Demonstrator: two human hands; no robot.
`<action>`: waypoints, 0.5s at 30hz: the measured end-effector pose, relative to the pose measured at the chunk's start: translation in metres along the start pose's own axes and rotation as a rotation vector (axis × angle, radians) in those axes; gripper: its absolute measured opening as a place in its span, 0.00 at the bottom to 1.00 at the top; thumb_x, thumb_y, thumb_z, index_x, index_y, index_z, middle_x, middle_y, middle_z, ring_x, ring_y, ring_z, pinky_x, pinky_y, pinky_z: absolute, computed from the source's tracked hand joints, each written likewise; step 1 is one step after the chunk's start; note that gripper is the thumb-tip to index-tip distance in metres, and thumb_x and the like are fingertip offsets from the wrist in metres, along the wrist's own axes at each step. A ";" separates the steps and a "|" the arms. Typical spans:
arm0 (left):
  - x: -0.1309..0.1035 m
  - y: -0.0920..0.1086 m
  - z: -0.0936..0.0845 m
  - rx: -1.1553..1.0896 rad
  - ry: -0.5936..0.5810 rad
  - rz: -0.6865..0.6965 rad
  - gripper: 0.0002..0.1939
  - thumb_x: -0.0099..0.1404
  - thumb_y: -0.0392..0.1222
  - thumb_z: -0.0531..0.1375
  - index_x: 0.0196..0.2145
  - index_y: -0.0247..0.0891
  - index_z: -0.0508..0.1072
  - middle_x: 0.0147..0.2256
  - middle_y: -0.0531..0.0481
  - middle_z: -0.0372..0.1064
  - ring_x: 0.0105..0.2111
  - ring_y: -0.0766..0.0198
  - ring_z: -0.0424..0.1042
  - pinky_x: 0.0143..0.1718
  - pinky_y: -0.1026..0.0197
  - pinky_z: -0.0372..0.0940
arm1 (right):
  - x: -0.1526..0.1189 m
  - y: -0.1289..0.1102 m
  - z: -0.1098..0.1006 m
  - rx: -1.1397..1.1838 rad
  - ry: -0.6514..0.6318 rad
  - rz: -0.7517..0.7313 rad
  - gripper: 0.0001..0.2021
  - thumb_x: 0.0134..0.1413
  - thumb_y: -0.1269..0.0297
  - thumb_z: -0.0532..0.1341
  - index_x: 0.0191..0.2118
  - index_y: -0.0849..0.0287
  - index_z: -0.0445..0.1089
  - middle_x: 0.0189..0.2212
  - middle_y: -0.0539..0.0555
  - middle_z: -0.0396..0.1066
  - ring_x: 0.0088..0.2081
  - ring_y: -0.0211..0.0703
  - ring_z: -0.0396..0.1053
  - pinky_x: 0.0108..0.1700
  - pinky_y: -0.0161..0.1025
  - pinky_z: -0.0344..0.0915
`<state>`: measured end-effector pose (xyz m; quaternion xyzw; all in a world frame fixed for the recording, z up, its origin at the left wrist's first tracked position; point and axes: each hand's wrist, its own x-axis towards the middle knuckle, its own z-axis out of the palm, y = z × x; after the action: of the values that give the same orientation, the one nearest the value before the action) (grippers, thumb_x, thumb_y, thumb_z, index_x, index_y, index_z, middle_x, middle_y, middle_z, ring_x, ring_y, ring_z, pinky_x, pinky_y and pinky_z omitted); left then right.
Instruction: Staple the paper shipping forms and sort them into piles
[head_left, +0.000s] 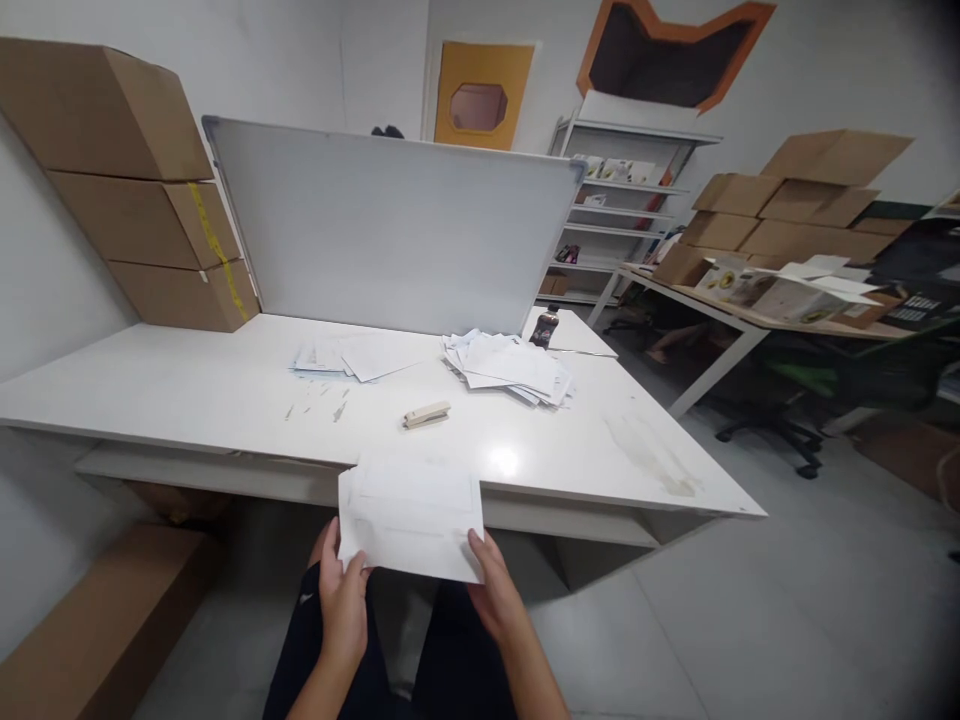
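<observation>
Sheets of white paper are held over my lap, their far edge at the front edge of the white table. My left hand grips the lower left side, thumb on top. On the right side, my right hand pinches the lower corner, its thumb over the paper. How many sheets there are I cannot tell. Beyond them a beige stapler lies on the table. Several loose staples are scattered left of it. A small stack of papers lies behind the staples, and a larger messy pile of papers is to the right.
A whiteboard stands along the table's back. Cardboard boxes are stacked at the left, and a dark bottle stands behind the large pile. A long carton lies on the floor at left. An office chair is at right.
</observation>
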<state>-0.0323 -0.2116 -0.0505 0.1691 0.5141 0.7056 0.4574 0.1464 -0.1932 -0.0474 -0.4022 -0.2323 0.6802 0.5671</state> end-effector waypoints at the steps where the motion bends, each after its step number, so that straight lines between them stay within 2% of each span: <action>1: -0.002 0.000 0.000 0.027 -0.028 0.006 0.39 0.54 0.45 0.66 0.62 0.46 0.60 0.61 0.45 0.61 0.57 0.52 0.66 0.44 0.63 0.69 | 0.000 -0.006 -0.002 -0.067 0.008 -0.025 0.28 0.37 0.48 0.73 0.45 0.58 0.75 0.45 0.59 0.76 0.50 0.57 0.71 0.53 0.51 0.65; 3: -0.004 -0.003 -0.002 0.056 -0.066 0.011 0.38 0.53 0.47 0.67 0.61 0.44 0.62 0.59 0.43 0.64 0.56 0.49 0.67 0.46 0.59 0.69 | 0.001 -0.013 -0.007 -0.189 0.023 -0.091 0.27 0.35 0.51 0.74 0.43 0.60 0.76 0.42 0.60 0.77 0.48 0.57 0.72 0.53 0.51 0.65; 7: -0.001 -0.010 -0.011 0.083 -0.132 -0.015 0.34 0.51 0.52 0.67 0.54 0.38 0.69 0.49 0.42 0.73 0.51 0.46 0.71 0.47 0.54 0.69 | -0.002 -0.018 -0.017 -0.335 0.051 -0.167 0.26 0.36 0.47 0.72 0.39 0.62 0.77 0.36 0.60 0.78 0.42 0.58 0.73 0.48 0.50 0.67; 11: 0.002 -0.012 -0.017 0.179 -0.150 -0.023 0.32 0.48 0.54 0.68 0.48 0.36 0.73 0.44 0.42 0.76 0.48 0.46 0.72 0.46 0.54 0.69 | -0.012 -0.024 -0.024 -0.481 0.008 -0.193 0.25 0.38 0.45 0.70 0.37 0.62 0.77 0.33 0.58 0.78 0.39 0.56 0.72 0.44 0.47 0.67; 15: 0.002 -0.011 -0.014 0.267 -0.160 -0.006 0.29 0.45 0.53 0.68 0.43 0.35 0.75 0.40 0.42 0.77 0.46 0.46 0.73 0.47 0.53 0.68 | -0.019 -0.033 -0.026 -0.608 -0.030 -0.230 0.24 0.43 0.42 0.67 0.33 0.61 0.77 0.33 0.57 0.77 0.37 0.54 0.72 0.42 0.44 0.67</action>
<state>-0.0377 -0.2172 -0.0661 0.2828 0.5657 0.6138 0.4724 0.1873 -0.2070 -0.0307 -0.5143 -0.4769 0.5169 0.4908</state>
